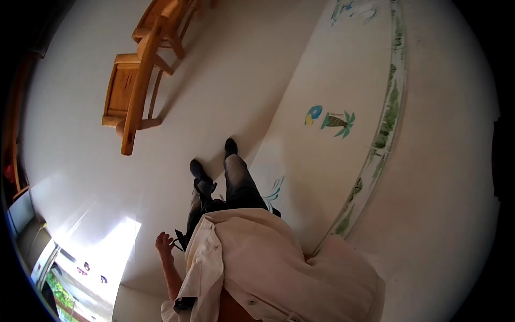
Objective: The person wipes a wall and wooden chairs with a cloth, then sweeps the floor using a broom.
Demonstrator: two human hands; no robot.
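My left hand (163,244) hangs low beside my left hip, its fingers curled. A thin black strap (179,239) lies right at the fingertips, next to my dark clothing. Whether the fingers grip the strap is too small to make out. A pale buttoned shirt (252,241) covers my torso. Beyond it show my legs and dark shoes (198,169) on the floor. My right hand is out of sight.
Wooden chairs (124,88) stand ahead on the left. Along my right runs a tiled wall (300,145) with palm pictures and a green border strip (390,115). Bright light falls on the pale floor (102,177) by an opening at the lower left.
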